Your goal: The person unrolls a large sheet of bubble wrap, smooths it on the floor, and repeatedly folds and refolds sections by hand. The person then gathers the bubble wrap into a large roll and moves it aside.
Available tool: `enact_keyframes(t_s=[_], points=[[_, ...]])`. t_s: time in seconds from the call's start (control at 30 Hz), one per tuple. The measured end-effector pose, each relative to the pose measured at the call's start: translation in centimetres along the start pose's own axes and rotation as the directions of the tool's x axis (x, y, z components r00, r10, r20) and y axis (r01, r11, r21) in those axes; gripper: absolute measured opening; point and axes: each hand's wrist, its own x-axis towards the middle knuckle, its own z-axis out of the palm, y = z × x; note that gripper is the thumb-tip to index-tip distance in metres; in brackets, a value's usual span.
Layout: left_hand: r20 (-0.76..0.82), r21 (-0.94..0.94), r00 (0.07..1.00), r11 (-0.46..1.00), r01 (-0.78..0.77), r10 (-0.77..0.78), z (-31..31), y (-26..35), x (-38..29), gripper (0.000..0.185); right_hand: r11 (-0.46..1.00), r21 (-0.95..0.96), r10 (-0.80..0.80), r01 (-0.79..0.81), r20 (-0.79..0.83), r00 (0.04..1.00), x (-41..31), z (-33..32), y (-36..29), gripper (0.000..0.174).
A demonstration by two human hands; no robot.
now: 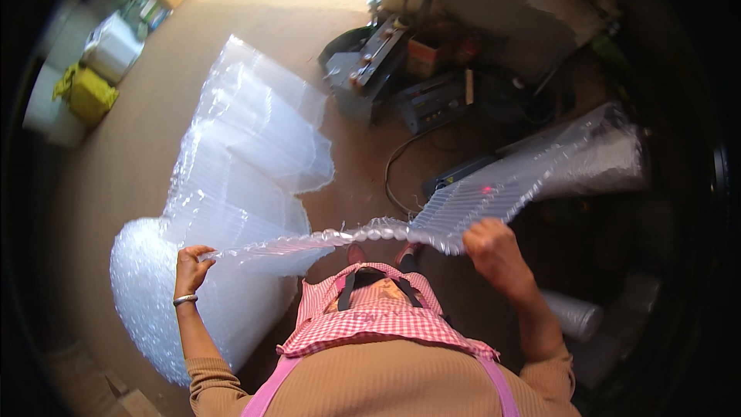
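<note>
A clear strip of inflated air-column film [379, 234] stretches across in front of my body. My left hand [194, 268], with a bracelet at the wrist, pinches one end of it. At the other end, my right hand [492, 252] is closed on the film's edge. Beyond the right hand the film widens and runs up to a large clear roll [608, 153] at the right. To the left, a big roll of clear cushioning film [156, 295] lies beside loose sheets of inflated film [249, 127] spread over the floor.
A metal machine [362, 69] stands at the top centre near the wall, beside a dark control box [431, 104]. A cable [389, 165] curves over the floor. White container [114, 46] and yellow bag [87, 94] sit at upper left. A smaller roll [573, 314] lies at lower right.
</note>
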Motion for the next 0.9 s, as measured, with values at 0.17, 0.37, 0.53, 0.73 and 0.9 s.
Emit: enact_keyframes(t_s=[0.17, 0.37, 0.53, 0.73, 0.9], points=[[-0.136, 0.37, 0.982, 0.926, -0.071, 0.129, -0.1, -2.1, -2.1, 0.037, 0.997, -0.039, 0.062, -0.06, 0.062, 0.996, 0.2, 2.3, -7.0, 0.007], [0.152, -0.229, 0.886, 0.888, -0.399, 0.437, 0.1, 17.6, -0.1, 0.061, 0.999, 0.043, -0.012, 0.003, 0.201, 0.98, 6.0, 1.5, -11.6, 0.008], [0.274, -0.231, 0.711, 0.762, -0.605, 0.648, 5.7, 23.7, -1.0, 0.046, 0.975, 0.154, -0.192, 0.158, 0.247, 0.95, 10.5, 1.4, -13.6, 0.01], [0.394, -0.193, 0.69, 0.788, -0.584, 0.608, 4.7, 20.3, -0.7, 0.022, 0.897, 0.318, -0.389, 0.308, 0.237, 0.89, 13.9, 2.3, -14.8, 0.009], [0.387, -0.153, 0.699, 0.79, -0.593, 0.601, 2.5, 16.8, -1.5, 0.018, 0.938, 0.238, -0.324, 0.252, 0.35, 0.879, 16.6, 0.3, -12.4, 0.029]])
